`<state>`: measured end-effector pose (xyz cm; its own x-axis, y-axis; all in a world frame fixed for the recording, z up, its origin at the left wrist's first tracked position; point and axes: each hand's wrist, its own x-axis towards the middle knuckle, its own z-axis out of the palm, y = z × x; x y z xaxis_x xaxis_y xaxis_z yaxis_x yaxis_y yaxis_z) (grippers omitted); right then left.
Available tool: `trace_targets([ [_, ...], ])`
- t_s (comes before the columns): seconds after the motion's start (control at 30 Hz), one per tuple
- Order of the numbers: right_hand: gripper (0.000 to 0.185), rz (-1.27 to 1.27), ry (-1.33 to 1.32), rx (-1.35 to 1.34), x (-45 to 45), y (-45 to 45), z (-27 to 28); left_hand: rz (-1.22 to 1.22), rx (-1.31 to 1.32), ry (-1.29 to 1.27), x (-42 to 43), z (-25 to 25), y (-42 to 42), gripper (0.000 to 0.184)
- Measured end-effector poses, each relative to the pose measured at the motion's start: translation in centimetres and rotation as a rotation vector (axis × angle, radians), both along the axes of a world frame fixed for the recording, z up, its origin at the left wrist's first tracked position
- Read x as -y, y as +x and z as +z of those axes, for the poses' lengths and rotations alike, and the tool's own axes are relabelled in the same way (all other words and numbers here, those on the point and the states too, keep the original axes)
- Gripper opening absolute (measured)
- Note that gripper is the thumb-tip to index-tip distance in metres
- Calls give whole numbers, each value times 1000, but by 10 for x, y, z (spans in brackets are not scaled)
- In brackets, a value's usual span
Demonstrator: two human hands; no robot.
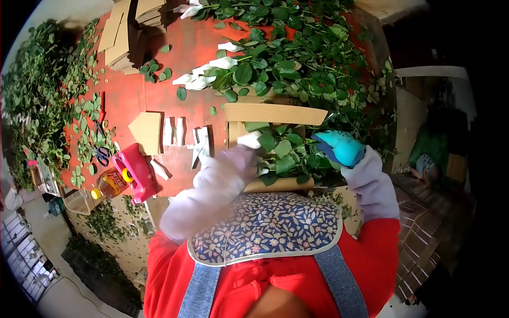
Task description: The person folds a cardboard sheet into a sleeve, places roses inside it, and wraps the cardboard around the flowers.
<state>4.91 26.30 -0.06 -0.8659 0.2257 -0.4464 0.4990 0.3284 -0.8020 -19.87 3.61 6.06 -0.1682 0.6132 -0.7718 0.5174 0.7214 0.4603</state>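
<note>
A bunch of leafy rose stems (286,151) lies on brown cardboard in front of me. White netting-like sleeves cover the flower heads at its left end. My left hand (241,156), under a pale lilac oversleeve, is beside a white-covered head (250,139); motion blur smears its fingers. At the bunch's right end, my right hand (342,148) in a teal glove is closed around stems, though its fingers are mostly hidden. A corrugated cardboard strip (275,113) stands behind the bunch. A rolled cardboard edge (281,184) runs along the near side.
More roses (297,63) cover the back of the red table (185,111). Cardboard stacks (119,40) stand back left. Loose white sleeves (174,131), scissors (102,155), a pink tape dispenser (139,175) and a yellow-capped bottle (111,183) lie left. Another person (432,153) is at far right.
</note>
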Motion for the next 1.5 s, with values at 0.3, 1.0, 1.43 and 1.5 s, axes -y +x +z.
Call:
trace_targets([
  [0.3, 31, 384, 537, 38, 10, -5, -8, -236, -391, 540, 21, -50, 13, 51],
  [1.0, 37, 436, 640, 107, 75, -93, 5, -289, -245, 496, -4, 8, 27, 50],
  [1.43, 22, -52, 922, -704, -61, -154, 108, -192, -275, 567, 23, -31, 15, 51],
  [1.5, 24, 310, 806, -311, -95, -211, 36, -163, -222, 545, 20, -28, 15, 52],
])
